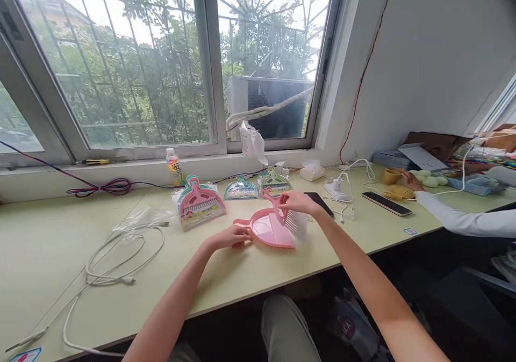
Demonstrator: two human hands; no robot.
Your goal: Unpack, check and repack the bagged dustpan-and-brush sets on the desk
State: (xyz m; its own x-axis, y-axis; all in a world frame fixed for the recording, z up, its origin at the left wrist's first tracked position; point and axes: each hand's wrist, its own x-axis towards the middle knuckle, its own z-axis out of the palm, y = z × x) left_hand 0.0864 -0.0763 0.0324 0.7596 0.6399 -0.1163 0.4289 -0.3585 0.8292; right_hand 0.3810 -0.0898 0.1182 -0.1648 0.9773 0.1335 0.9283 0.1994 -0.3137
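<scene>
On the far left of the pale green table (pixel 48 244), a white cable (pixel 116 260) is lying in loose loops, and a crumpled clear plastic wrapper (pixel 139 219) is resting just beside it. On the window sill behind, a red and blue wire (pixel 100 186) is being kept in a bundle, with a small bottle (pixel 174 167) standing near it. A packaged pink dustpan set (pixel 199 203) is leaning on the table in front of the bottle, still in its wrapping.

Nearer to the middle, the handle end of the pink dustpan (pixel 268 229) is being touched by the left hand (pixel 231 237); its fingers are curled against the handle, but whether they are truly clenched around it cannot be told. The dustpan is lying flat on the table, between both hands. Just above its right edge, a small pink brush (pixel 282 211) with white bristles is being grasped by the right hand (pixel 296 202) at the handle, the bristles pointing down at the pan.

Behind them, two more packaged sets, a teal one (pixel 241 188) and a green one (pixel 274 181), are being displayed near the sill. To the right, a dark phone (pixel 320 203) is lying beside the right hand, then a white charger (pixel 336 189) and a second phone (pixel 386 203). At the far right, another person's hand (pixel 409 181) in a white sleeve is resting near a yellow cup (pixel 390 176).
</scene>
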